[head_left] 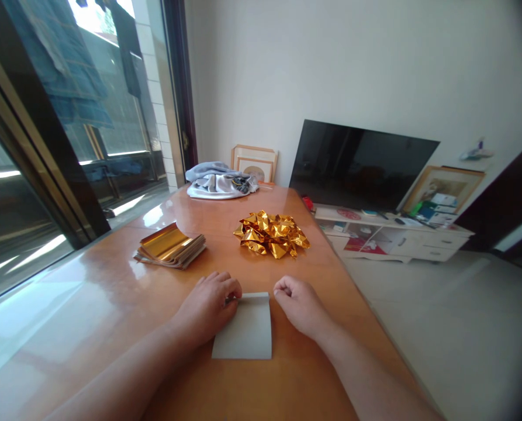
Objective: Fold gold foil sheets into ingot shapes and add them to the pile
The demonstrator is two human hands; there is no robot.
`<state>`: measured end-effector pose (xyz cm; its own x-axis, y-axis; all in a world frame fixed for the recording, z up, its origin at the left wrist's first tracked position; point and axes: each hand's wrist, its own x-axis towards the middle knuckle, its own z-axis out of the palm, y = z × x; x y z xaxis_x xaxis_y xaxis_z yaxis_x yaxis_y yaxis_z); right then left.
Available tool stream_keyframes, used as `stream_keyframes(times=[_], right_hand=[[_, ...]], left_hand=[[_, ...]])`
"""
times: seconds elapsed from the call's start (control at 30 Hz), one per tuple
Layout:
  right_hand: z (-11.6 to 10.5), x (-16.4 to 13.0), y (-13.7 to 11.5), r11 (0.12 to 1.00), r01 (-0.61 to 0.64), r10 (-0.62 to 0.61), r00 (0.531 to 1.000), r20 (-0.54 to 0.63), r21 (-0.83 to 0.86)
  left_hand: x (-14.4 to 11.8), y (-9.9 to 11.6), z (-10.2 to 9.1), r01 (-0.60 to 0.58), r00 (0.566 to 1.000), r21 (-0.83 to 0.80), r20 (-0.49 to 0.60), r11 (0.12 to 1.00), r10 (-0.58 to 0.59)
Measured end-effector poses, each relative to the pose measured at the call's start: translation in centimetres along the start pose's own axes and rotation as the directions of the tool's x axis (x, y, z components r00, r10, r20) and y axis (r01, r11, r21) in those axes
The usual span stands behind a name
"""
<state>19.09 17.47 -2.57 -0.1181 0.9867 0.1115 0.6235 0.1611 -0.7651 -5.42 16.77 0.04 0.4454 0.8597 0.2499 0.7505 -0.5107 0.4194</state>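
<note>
The left hand rests knuckles-up on the glossy orange-brown wooden table, its fingers curled and pinching the far left corner of a pale grey rectangular sheet of paper. The right hand sits just beside the sheet's far right corner, fingers curled into a loose fist with the thumb tip at the paper's edge; whether it actually grips the sheet cannot be told. The sheet lies flat between the two hands and reaches back toward the person, its far edge slightly lifted or folded over. Both forearms stretch forward over the tabletop. Beyond the left hand lies a stack of flat gold foil sheets; beyond the right hand, a heap of crumpled gold foil pieces. Farther off rests a bundle of grey-white cloth.
</note>
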Motion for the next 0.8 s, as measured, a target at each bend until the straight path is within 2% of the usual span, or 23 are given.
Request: stream_keyframes(times=[0.13, 0.33, 0.4, 0.5, 0.6, 0.67, 0.73, 0.8], right_hand=[[0.0, 0.0, -0.3, 0.99, -0.062, 0.061, 0.998, 0.015, 0.129], [-0.4, -0.6, -1.9, 0.928, -0.191, 0.148, 0.977, 0.154, 0.319], [-0.3, -0.8, -2.4, 0.905, -0.194, 0.134, 0.974, 0.18, 0.378], [-0.2, -0.8, -2.6, 0.892, -0.134, 0.079, 0.986, 0.143, 0.431], [-0.3, -0.9, -2.6, 0.934, -0.007, -0.012, 0.999, 0.051, 0.358], [-0.6, -1.2, -2.9, 0.968, 0.113, -0.107, 0.994, -0.035, 0.224], [-0.9, -1.8, -3.5, 0.971, 0.235, -0.229, 0.967, -0.113, 0.044], [-1.3, -2.5, -4.2, 0.934, 0.338, -0.353, 0.924, -0.149, -0.115]], left_hand=[[0.1, -0.1, 0.2, 0.012, 0.999, -0.053, -0.042, 0.998, -0.015], [0.1, 0.0, -0.1, 0.025, 0.993, -0.154, -0.111, 0.988, -0.042], [0.1, 0.3, -0.3, 0.006, 0.992, -0.157, -0.124, 0.988, -0.026], [0.1, 0.9, -0.6, -0.025, 0.992, -0.115, -0.124, 0.993, 0.011], [-0.1, 1.4, -0.9, -0.038, 0.99, -0.096, -0.137, 0.995, 0.025], [-0.3, 1.6, -1.2, -0.037, 0.979, -0.107, -0.203, 0.994, 0.015], [-0.6, 1.7, -1.5, -0.044, 0.958, -0.119, -0.288, 0.992, 0.008], [-1.0, 1.8, -1.9, -0.073, 0.947, -0.117, -0.319, 0.99, 0.033]])
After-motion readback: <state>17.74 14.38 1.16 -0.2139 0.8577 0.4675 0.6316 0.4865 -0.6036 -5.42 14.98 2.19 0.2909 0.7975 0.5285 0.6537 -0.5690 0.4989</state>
